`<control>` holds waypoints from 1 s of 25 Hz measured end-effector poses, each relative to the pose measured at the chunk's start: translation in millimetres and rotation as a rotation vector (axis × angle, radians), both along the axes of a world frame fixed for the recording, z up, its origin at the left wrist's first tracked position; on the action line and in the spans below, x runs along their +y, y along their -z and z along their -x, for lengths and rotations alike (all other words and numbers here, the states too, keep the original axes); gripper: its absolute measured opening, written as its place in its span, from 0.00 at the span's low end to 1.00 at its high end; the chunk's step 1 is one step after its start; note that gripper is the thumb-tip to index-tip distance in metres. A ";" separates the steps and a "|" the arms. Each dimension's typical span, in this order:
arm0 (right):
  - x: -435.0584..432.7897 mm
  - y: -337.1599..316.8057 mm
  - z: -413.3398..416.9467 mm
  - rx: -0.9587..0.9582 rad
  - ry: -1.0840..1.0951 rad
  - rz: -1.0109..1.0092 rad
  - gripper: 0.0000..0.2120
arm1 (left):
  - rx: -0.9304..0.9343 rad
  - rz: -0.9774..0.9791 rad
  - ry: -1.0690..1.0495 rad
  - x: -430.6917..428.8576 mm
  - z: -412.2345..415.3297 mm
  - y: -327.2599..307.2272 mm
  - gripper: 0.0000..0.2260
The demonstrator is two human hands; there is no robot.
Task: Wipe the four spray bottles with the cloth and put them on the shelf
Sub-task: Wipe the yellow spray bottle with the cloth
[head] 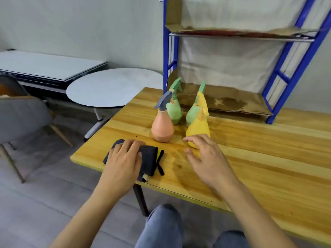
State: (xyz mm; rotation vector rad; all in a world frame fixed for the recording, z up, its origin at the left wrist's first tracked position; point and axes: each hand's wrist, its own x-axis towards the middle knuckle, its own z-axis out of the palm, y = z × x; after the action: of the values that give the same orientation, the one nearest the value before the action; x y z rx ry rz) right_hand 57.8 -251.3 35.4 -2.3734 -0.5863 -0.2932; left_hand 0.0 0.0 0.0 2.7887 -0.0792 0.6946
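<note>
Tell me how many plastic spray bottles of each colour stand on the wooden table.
Green plastic spray bottles: 2
Orange plastic spray bottle with grey trigger: 1
Yellow plastic spray bottle: 1
Total: 4

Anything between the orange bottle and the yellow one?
No. Head view shows only bare wooden table between the orange bottle and yellow bottle.
</note>
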 end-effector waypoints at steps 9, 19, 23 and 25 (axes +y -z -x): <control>125.3 9.9 -15.5 -0.035 -0.374 0.162 0.18 | 0.116 0.155 -0.090 58.8 20.6 36.2 0.12; 86.1 55.4 -13.5 -0.056 -0.327 0.374 0.27 | 0.112 0.278 0.070 24.8 12.6 45.5 0.19; 25.9 56.0 -1.6 -0.015 -0.203 0.419 0.30 | 0.121 0.292 0.211 -24.6 -0.9 46.6 0.18; -1.7 55.4 6.7 0.000 -0.133 0.417 0.29 | 0.154 0.283 0.249 -51.4 -4.6 43.1 0.21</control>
State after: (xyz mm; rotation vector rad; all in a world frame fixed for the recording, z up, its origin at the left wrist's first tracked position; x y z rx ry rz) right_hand 51.1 -253.1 -20.1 -2.7124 -0.8705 -0.1183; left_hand 4.6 -51.4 -43.1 2.4930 -0.2712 0.3950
